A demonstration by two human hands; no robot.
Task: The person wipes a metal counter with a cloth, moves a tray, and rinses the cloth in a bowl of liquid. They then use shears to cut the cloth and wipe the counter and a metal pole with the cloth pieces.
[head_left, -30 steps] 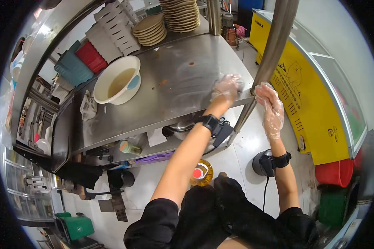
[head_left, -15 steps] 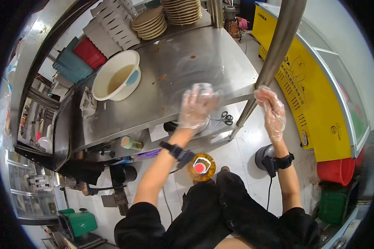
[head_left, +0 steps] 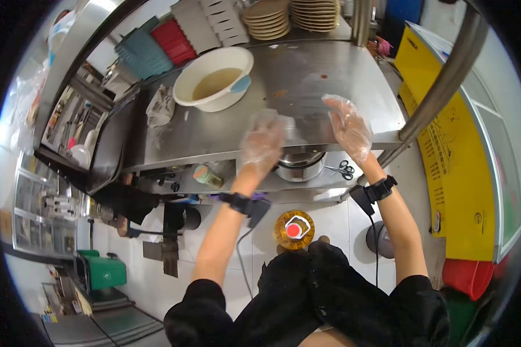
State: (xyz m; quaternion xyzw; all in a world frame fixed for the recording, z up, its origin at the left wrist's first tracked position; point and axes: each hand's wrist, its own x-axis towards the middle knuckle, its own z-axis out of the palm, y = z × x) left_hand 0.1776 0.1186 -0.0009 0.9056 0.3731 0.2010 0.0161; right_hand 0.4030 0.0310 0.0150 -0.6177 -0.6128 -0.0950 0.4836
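Both hands wear clear, loose plastic gloves. My left hand [head_left: 262, 141] hovers over the front edge of the steel table [head_left: 307, 107], somewhat blurred, its fingers stretched forward with nothing in them. My right hand [head_left: 351, 128] is raised near the table's right front part, fingers extended and thumb side upward, also holding nothing. Further back on the table stands a cream basin [head_left: 237, 58] of cloudy brownish liquid, with a blue patch on its side. A crumpled cloth [head_left: 160, 107] lies left of the basin.
Stacked plates [head_left: 266, 20] and plastic baskets [head_left: 173, 43] line the back. On the lower shelf are a metal pot [head_left: 301, 170], scissors [head_left: 344, 169] and a jar [head_left: 207, 176]. An oil jug [head_left: 294, 231] stands by my feet. A yellow freezer [head_left: 446, 150] is at right.
My right hand has moved left, from beside the table post to over the table's front. My left hand has shifted slightly left across the tabletop. The camera view has turned.
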